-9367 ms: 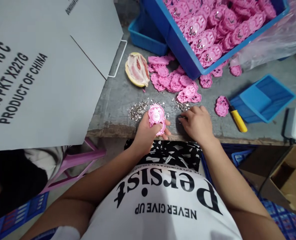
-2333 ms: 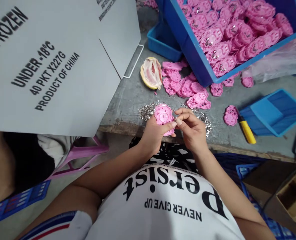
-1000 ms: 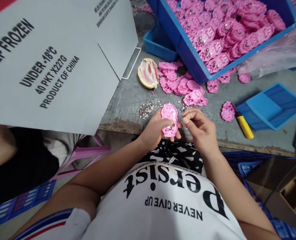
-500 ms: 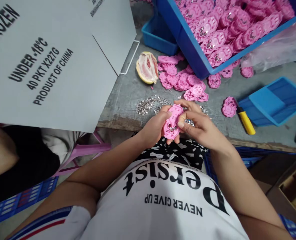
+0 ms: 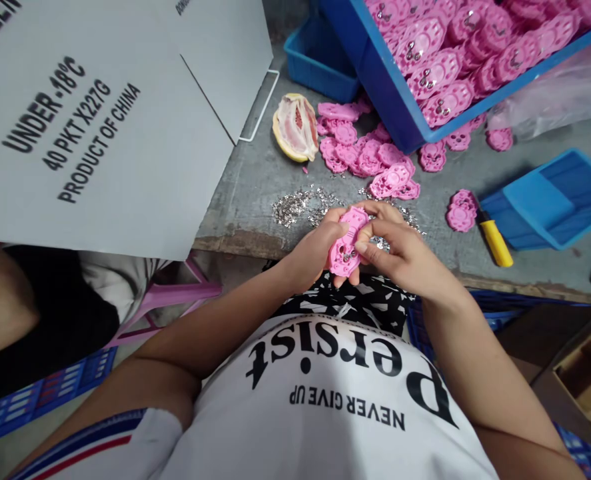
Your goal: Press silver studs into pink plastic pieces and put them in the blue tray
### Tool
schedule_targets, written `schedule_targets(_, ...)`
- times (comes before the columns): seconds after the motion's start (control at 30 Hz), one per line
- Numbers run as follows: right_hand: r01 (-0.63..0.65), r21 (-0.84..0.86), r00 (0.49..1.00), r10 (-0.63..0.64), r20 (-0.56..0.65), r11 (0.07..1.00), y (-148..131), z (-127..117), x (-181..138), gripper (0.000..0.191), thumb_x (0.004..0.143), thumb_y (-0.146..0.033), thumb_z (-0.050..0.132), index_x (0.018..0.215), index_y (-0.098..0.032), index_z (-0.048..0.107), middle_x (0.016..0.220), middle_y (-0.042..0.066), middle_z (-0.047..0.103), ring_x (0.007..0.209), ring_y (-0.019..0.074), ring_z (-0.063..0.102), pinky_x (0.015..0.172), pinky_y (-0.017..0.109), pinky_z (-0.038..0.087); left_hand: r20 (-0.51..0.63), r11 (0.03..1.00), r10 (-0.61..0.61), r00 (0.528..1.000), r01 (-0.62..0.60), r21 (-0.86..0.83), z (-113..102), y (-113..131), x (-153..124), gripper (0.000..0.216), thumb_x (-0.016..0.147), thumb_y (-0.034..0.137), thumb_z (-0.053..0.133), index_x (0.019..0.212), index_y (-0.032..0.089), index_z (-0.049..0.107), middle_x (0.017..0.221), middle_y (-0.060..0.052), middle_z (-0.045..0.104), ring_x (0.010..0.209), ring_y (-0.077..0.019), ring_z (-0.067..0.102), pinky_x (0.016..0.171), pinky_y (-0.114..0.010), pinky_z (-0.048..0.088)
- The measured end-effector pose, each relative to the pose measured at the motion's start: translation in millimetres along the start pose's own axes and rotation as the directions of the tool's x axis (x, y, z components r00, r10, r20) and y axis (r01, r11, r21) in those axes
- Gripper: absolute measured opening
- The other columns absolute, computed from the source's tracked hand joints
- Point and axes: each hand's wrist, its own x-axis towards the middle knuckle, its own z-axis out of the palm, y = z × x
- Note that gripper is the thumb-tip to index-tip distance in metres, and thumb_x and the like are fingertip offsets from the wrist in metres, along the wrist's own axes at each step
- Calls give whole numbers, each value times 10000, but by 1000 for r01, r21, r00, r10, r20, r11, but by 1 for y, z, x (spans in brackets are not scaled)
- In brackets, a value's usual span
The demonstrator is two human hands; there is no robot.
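Note:
My left hand [image 5: 320,250] is closed around a pink plastic casing [image 5: 350,233], thumb on its face and fingers underneath. The casing has holes and small shiny metal bits toward its near end. My right hand [image 5: 392,243] touches the casing's right edge, thumb and forefinger pinched together; whatever is between them is hidden. Just beyond my hands, small silvery metal pieces [image 5: 292,208] lie scattered on the grey table [image 5: 240,193]. Some of them are partly covered by my right hand. More pink casings [image 5: 368,157] are heaped farther back.
A blue crate [image 5: 405,127] full of pink casings stands at the back right. Near it are a small blue tray [image 5: 320,67], a cut pomelo [image 5: 295,127], a blue bin [image 5: 550,200] and a yellow-handled tool [image 5: 496,243]. A large printed carton [image 5: 140,147] blocks the left, beside a seated person's leg [image 5: 40,313].
The view has shifted slightly, so the table things appear a little higher and farther right. Both hands keep nearly the same grip on the pink casing.

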Motion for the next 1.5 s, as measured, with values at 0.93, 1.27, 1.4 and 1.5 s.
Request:
schedule_targets(0.93, -139, -395, 966, 37, -255, 908, 63, 51, 77, 185, 858, -229, 635, 1015, -191, 726, 1044, 146, 710, 1003, 329, 608, 942, 531, 482, -286, 985, 39, 958, 11, 172, -52, -18, -26, 399, 700, 117, 569, 1074, 195, 454, 741, 9, 705, 465, -149, 653, 339, -189, 396)
schedule_targets(1.27, -40, -562, 999, 15, -50, 826, 48, 72, 120, 200, 887, -210, 654, 1064, -189, 745, 1068, 140, 696, 1036, 323, 572, 918, 465, 474, -363, 998, 57, 930, -64, -8, -64, -19, -27, 368, 759, 251, 673, 1046, 183, 454, 767, -3, 699, 495, -145, 646, 360, -200, 414)
schedule_targets(1.4, 76, -635, 987, 31, 156, 769, 35, 86, 122, 206, 930, -166, 583, 1058, -177, 744, 1066, 132, 692, 1032, 300, 559, 875, 410, 454, -354, 996, 79, 932, -91, -19, -67, -17, -30, 373, 752, 307, 709, 1012, 180, 473, 760, -11, 698, 480, -148, 637, 345, -204, 402)
schedule_targets(1.5, 72, -648, 988, 35, 151, 758, 37, 86, 117, 215, 967, -172, 520, 937, -179, 734, 975, 125, 691, 990, 291, 558, 836, 393, 444, -355, 995, 79, 931, -95, -27, -70, -15, -32, 372, 747, 306, 718, 1000, 177, 479, 764, -19, 702, 480, -149, 635, 346, -207, 401)
